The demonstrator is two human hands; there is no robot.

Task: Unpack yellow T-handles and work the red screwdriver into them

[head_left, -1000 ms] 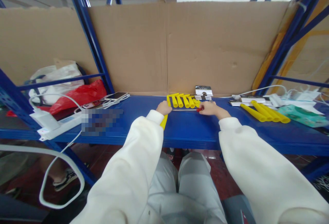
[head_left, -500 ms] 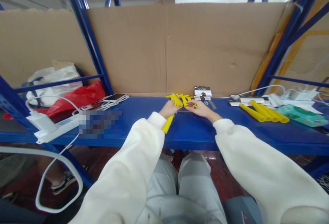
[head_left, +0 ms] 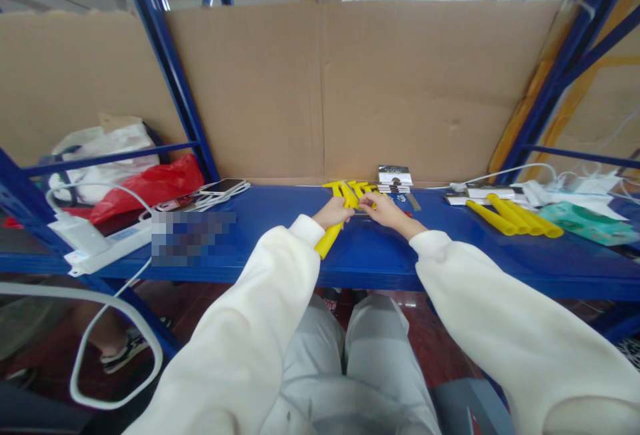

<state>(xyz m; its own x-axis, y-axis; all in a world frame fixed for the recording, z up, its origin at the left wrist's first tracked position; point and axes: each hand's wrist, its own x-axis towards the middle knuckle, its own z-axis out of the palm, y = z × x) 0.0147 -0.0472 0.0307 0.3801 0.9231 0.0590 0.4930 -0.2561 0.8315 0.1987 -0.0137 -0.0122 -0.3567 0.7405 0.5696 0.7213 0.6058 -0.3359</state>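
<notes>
My left hand (head_left: 334,212) is wrapped round a yellow tool (head_left: 326,243) with a tubular handle and a wider, flattened head. Its handle end points down toward the bench's front edge, and the head points away from me. My right hand (head_left: 383,210) is closed, thumb and fingertips pinched beside the tool's head; what they hold, if anything, is too small to make out. Behind both hands lie several yellow T-shaped pieces (head_left: 361,186). Small black-and-white packets (head_left: 395,175) are stacked just past my right hand, near a thin grey metal strip (head_left: 414,202).
Several yellow tubes (head_left: 510,215) lie on the blue bench (head_left: 280,222) at the right, near a green packet (head_left: 585,223) and white cables. On the left are a power strip (head_left: 110,246), a phone (head_left: 223,186) and a red bag (head_left: 150,188). Cardboard (head_left: 400,88) stands behind.
My right hand has come slightly left, its fingers now pinched close to the tool's head. A small red item beside that hand has come into view. My left hand keeps its grip.
</notes>
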